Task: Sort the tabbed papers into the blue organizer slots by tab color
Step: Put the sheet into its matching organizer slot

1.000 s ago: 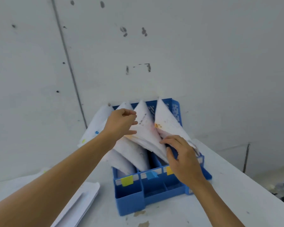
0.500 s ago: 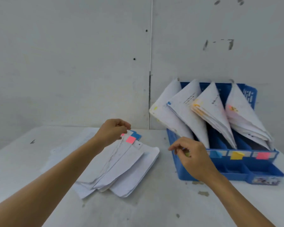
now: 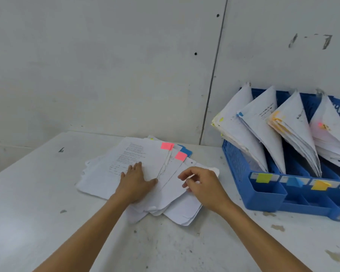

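A loose pile of white tabbed papers [image 3: 130,160] lies on the table, with two pink tabs [image 3: 166,146] and a blue tab [image 3: 186,151] showing at its far edge. My left hand [image 3: 134,181] lies flat on the pile, fingers spread. My right hand [image 3: 201,182] hovers over the pile's right side, thumb and fingers curled together at a sheet's edge; whether it grips the sheet is unclear. The blue organizer [image 3: 267,195] stands at the right against the wall. Its four slots hold fanned papers, with green, blue, orange and pink labels along the front.
The white table [image 3: 37,203] has scuff marks and stains. A grey wall [image 3: 106,65] rises right behind the pile and the organizer. The organizer's small front compartments look empty.
Both hands left the organizer's papers and came down to the loose pile at the left. My left hand now lies flat on it; my right hand reached its right edge.
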